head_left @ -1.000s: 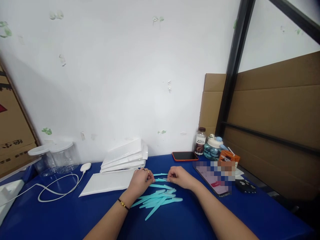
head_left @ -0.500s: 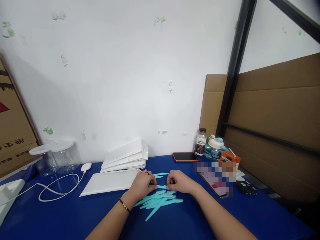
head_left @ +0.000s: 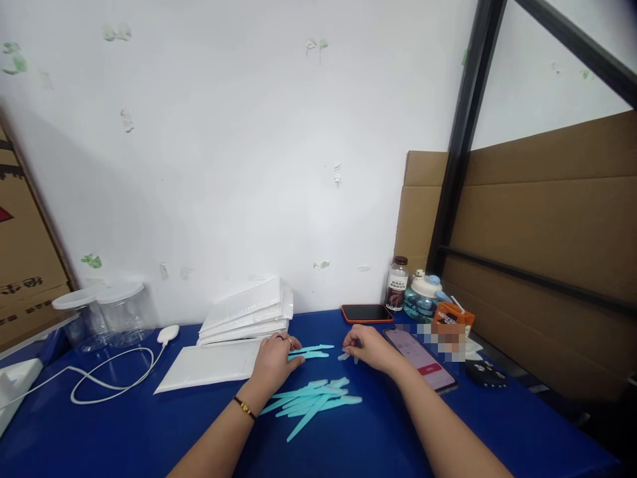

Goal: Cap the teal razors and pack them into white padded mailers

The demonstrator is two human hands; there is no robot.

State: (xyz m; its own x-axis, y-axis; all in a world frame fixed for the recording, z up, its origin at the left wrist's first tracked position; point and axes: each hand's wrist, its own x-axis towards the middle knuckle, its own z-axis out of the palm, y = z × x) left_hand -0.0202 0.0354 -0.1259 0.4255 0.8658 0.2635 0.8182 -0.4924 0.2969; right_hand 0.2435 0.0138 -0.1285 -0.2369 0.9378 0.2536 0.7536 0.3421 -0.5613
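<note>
My left hand (head_left: 276, 358), with a ring and a bracelet, has its thumb and fingers closed on the near end of a teal eyebrow razor (head_left: 314, 355). Just behind it lies another teal razor (head_left: 321, 348), nearly parallel. My right hand (head_left: 365, 346) is pinched low over the table, at a small clear plastic cap (head_left: 343, 357); its fingertips partly hide what they hold. More clear plastic shows under those fingers. Nearer to me, several teal razors (head_left: 313, 401) lie crossed in a loose pile between my forearms.
White padded envelopes (head_left: 249, 312) are stacked at the back left, one lying flat in front. A phone with a red edge (head_left: 367, 313), a lit phone (head_left: 423, 362), a bottle (head_left: 397, 285) and a water jug (head_left: 423, 299) stand or lie right. Clear jars (head_left: 124, 315) and a white cable (head_left: 114, 352) are left.
Both hands have moved from over the pile toward the back and apart. The teal razor held between them is now by the left hand; clear plastic shows at the right fingers.
</note>
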